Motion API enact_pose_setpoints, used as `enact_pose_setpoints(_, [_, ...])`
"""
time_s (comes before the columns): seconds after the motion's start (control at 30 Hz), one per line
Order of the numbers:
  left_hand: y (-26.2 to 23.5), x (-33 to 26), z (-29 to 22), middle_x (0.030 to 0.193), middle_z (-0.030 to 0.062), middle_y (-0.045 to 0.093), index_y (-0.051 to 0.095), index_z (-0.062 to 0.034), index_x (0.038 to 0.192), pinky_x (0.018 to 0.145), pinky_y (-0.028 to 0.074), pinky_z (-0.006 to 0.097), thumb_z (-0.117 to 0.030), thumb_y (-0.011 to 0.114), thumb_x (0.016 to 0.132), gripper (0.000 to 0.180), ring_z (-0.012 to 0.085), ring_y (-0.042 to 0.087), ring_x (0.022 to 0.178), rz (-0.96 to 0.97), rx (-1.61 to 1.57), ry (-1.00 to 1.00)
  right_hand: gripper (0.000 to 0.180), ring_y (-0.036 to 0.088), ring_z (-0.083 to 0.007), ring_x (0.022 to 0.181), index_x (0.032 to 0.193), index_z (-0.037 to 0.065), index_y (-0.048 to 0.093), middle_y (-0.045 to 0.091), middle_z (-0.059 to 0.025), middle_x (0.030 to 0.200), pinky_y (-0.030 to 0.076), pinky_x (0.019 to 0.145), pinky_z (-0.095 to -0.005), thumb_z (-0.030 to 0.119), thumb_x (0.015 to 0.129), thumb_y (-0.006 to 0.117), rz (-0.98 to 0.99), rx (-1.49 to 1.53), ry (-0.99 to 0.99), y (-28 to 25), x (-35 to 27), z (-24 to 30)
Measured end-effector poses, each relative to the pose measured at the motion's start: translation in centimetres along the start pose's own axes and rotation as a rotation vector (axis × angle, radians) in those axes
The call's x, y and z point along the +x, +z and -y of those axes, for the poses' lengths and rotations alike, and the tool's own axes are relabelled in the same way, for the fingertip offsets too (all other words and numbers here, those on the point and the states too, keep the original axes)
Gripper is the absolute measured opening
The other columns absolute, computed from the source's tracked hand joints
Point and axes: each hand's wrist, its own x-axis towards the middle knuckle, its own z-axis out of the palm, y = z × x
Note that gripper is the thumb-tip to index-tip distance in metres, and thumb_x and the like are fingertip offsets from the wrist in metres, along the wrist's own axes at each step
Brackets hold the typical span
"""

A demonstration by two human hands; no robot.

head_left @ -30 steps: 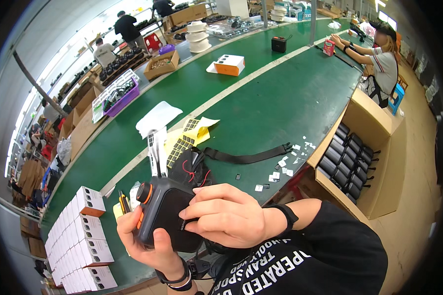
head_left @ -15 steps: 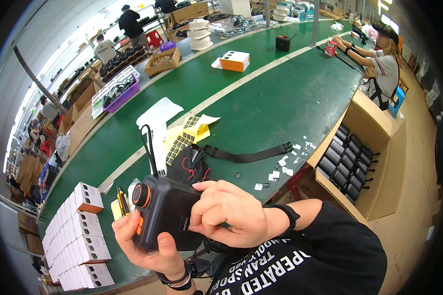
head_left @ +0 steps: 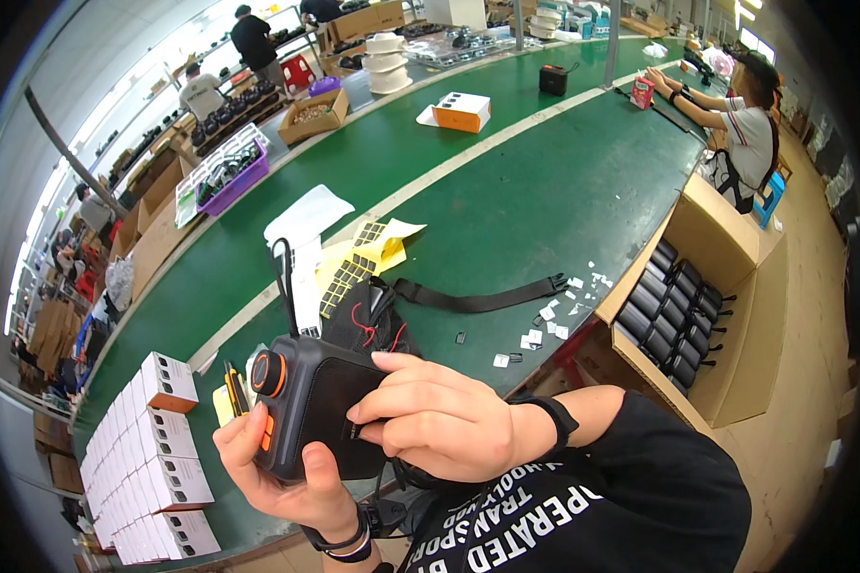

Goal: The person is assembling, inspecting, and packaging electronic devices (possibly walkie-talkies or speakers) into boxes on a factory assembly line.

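My left hand holds a black box-shaped device from below, thumb on its near face and fingers round its left side. The device has a round knob with an orange ring, orange buttons on its side and a black strap loop standing up. It is tilted towards me. My right hand is closed, its fingertips against the device's broad face over a small light marking; whatever they pinch is hidden. Just beyond lie a black pouch with red cord and yellow sticker sheets with black squares.
A black belt strap and small white scraps lie on the green table. White boxes are stacked at left. An open carton of black devices stands at right. A co-worker sits at the far right.
My right fingertips have slid left across the device's face, covering most of the marking that showed before. The device has shifted slightly left and up in my left hand.
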Motion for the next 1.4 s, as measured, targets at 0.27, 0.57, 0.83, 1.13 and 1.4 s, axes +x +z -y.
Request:
enact_pose_setpoints(0.27, [0.1, 0.1, 0.5, 0.097, 0.0063, 0.044, 0.052, 0.0000, 0.107, 0.078, 0.041, 0.029, -0.034, 0.064, 0.078, 0.046, 0.0160, 0.047, 0.089, 0.010, -0.056, -0.045, 0.024, 0.058, -0.0216, 0.073, 0.073, 0.005, 0.051, 0.061, -0.0084, 0.084, 0.046, 0.089, -0.0440, -0.008, 0.067, 0.069, 0.067, 0.143, 0.136, -0.7, 1.1, -0.2])
enact_pose_setpoints(0.57, [0.1, 0.0, 1.6, 0.102, 0.0120, 0.054, 0.049, 0.0002, 0.108, 0.077, 0.048, 0.028, -0.029, 0.058, 0.085, 0.038, 0.0172, 0.057, 0.088, 0.007, -0.138, -0.130, 0.034, 0.055, -0.0226, 0.084, 0.097, 0.002, 0.066, 0.057, -0.0077, 0.096, 0.046, 0.089, -0.0410, 0.002, 0.064, 0.075, 0.061, -0.192, -0.045, -0.6, 0.8, -0.5])
enact_pose_setpoints(0.83, [0.4, 0.5, 0.7, 0.099, 0.0078, 0.052, 0.051, 0.0018, 0.105, 0.082, 0.041, 0.028, -0.030, 0.060, 0.082, 0.040, 0.0152, 0.051, 0.091, 0.086, -0.295, -0.391, 0.018, 0.052, -0.0198, 0.080, 0.082, 0.003, 0.065, 0.055, -0.0068, 0.090, 0.043, 0.071, -0.0290, 0.002, 0.067, 0.074, 0.185, 0.144, 0.196, -1.6, 2.5, -0.7])
enact_pose_setpoints(1.13, [0.5, 0.9, 0.3, 0.099, 0.0098, 0.054, 0.050, 0.0022, 0.106, 0.081, 0.044, 0.029, -0.031, 0.060, 0.083, 0.042, 0.0162, 0.054, 0.090, 0.098, -0.414, -0.490, 0.013, 0.050, -0.0178, 0.080, 0.080, 0.004, 0.065, 0.053, -0.0066, 0.089, 0.042, 0.069, -0.0273, 0.003, 0.070, 0.073, 0.192, 0.192, 0.274, -1.7, 3.2, -0.3])
enact_pose_setpoints(1.4, [0.4, 0.6, 0.4, 0.099, 0.0087, 0.053, 0.051, 0.0022, 0.106, 0.083, 0.042, 0.029, -0.029, 0.061, 0.082, 0.040, 0.0157, 0.053, 0.091, 0.109, -0.401, -0.488, 0.016, 0.049, -0.0171, 0.075, 0.079, 0.004, 0.066, 0.053, -0.0054, 0.086, 0.041, 0.063, -0.0266, 0.003, 0.066, 0.075, 0.143, 0.113, 0.245, -1.5, 2.7, -0.2])
